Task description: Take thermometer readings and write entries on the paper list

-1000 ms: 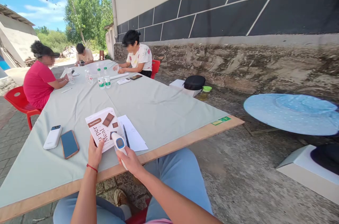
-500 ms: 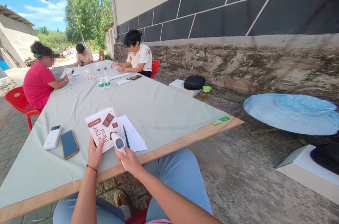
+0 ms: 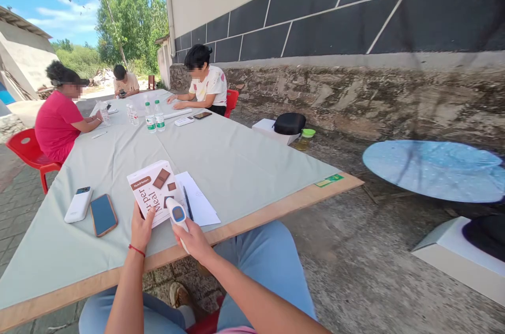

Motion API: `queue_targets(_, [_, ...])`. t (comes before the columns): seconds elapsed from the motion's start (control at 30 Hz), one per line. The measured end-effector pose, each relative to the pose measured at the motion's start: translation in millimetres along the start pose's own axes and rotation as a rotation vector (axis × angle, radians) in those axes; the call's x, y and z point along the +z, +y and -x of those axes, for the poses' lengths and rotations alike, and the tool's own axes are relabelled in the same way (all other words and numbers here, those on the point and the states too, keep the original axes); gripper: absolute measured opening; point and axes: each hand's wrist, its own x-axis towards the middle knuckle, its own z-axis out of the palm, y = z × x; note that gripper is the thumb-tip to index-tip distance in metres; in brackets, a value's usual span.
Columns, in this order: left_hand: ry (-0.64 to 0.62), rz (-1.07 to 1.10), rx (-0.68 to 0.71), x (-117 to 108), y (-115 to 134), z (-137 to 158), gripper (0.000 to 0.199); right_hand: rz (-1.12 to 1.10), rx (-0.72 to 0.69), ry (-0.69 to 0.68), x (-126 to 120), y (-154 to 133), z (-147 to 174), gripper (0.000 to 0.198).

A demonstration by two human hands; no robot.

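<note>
In my left hand (image 3: 142,226) is a white and brown meal box (image 3: 152,186), gripped by its near edge and tilted up over the table. My right hand (image 3: 194,239) is wrapped round the handle of a white infrared thermometer (image 3: 177,214), its small screen facing me. The thermometer's head overlaps the box's right side; whether they touch I cannot tell. Just right of the box, a dark pen (image 3: 188,203) lies on white paper (image 3: 203,208). A phone with an orange-brown edge (image 3: 103,215) and a white power bank (image 3: 79,204) lie left of my left hand.
Two green-capped bottles (image 3: 159,117) stand farther up the cloth-covered table (image 3: 244,165), near another phone (image 3: 202,115). Three people sit around its far part. The wooden table edge (image 3: 252,223) runs above my knees. Right of it are a blue hat (image 3: 430,171) and white boxes (image 3: 461,255).
Both my hands, the box and the thermometer stay practically where they were. At the far end, one person's hands and phone have shifted slightly.
</note>
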Motion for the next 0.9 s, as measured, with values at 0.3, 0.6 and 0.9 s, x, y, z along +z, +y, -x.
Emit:
queue_targets(0.3, [0.007, 0.001, 0.013, -0.2, 3.6, -0.7, 0.043, -0.006, 0.003, 0.006, 0.9, 1.1, -0.2, 0.025])
queue_targets(0.6, [-0.003, 0.001, -0.004, -0.4, 1.9, 0.3, 0.045, -0.004, 0.001, 0.008, 0.5, 4.3, -0.7, 0.022])
queue_targets(0.9, [-0.002, 0.011, -0.013, 0.3, 0.4, -0.5, 0.045, 0.003, -0.005, -0.001, -0.3, 0.7, 0.3, 0.025])
